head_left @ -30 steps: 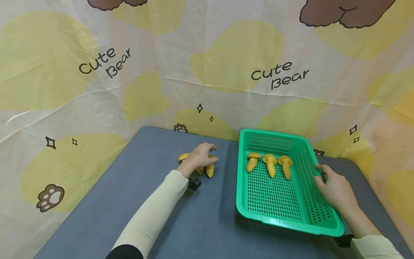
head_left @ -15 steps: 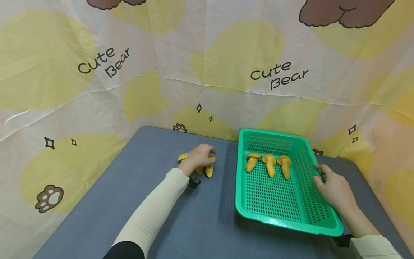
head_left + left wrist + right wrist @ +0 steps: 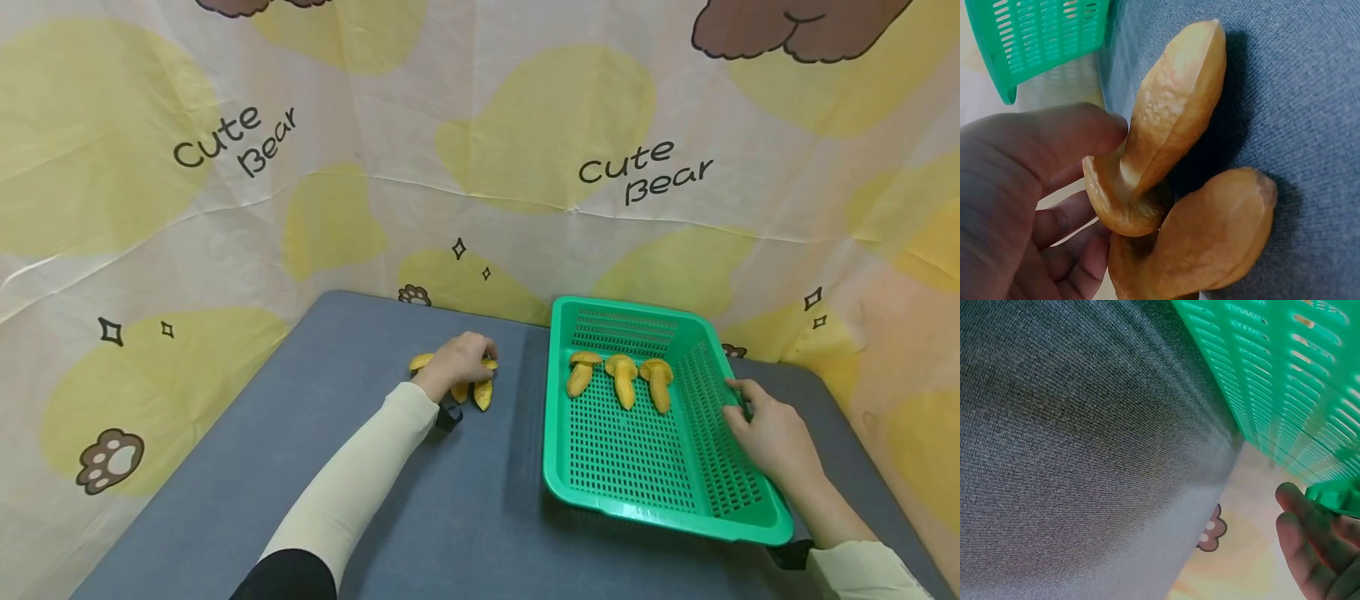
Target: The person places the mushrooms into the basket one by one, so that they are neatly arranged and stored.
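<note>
In the head view my left hand reaches over several yellow-brown mushrooms at the left of the table, partly hiding them. Its thumb and curled fingers close around the cap of the rightmost mushroom, whose stem points toward me. Seen from the left wrist, the thumb lies at the base of this mushroom's stem, and a second mushroom lies right against it. My right hand grips the right rim of a green plastic basket, thumb on top and fingers under the rim. Inside are three mushrooms in a row.
A grey cloth-covered table carries everything. Behind it hangs a printed cloth with yellow patches and "Cute Bear" lettering, close behind the basket's far edge. The cap of another mushroom shows left of my left hand.
My left thumb and fingers have come together on the rightmost mushroom's cap. The right hand stays on the basket rim; the whole head view has shifted slightly.
</note>
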The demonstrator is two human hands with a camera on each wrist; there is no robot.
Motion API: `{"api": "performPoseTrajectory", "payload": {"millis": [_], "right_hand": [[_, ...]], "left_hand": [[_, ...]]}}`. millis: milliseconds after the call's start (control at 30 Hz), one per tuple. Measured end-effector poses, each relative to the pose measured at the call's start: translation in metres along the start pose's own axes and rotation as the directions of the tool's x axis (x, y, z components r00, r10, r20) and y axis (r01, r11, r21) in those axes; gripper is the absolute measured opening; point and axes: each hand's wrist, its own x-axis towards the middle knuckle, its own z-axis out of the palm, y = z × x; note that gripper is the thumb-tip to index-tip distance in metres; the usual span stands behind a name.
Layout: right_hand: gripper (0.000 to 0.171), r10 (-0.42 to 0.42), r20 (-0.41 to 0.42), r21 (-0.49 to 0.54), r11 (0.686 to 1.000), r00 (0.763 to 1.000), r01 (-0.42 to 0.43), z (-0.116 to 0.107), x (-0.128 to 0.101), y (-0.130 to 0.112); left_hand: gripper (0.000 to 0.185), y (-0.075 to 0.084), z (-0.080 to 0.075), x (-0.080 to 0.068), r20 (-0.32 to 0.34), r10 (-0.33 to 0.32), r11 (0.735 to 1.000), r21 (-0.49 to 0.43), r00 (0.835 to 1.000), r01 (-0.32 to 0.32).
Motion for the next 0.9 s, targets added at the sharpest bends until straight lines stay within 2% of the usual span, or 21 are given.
{"api": "performPoseTrajectory", "payload": {"millis": [367,900], "right_hand": [[0.043,-0.008,-0.003,0.003,1.000,1.000,0.008,0.0005,0.0008,-0.0005],[0.044,-0.004,0.012,0.006,1.000,1.000,0.004,-0.0020,-0.0022,-0.0016]], "left_hand": [[0.030,-0.0026,-0.0022,0.0001,0.003,0.030,1.000,0.008,1.000,-0.030],[0.022,-0.0046,-0.0075,-0.0041,-0.076,0.093,0.994,-0.046,0.993,-0.096]]}}
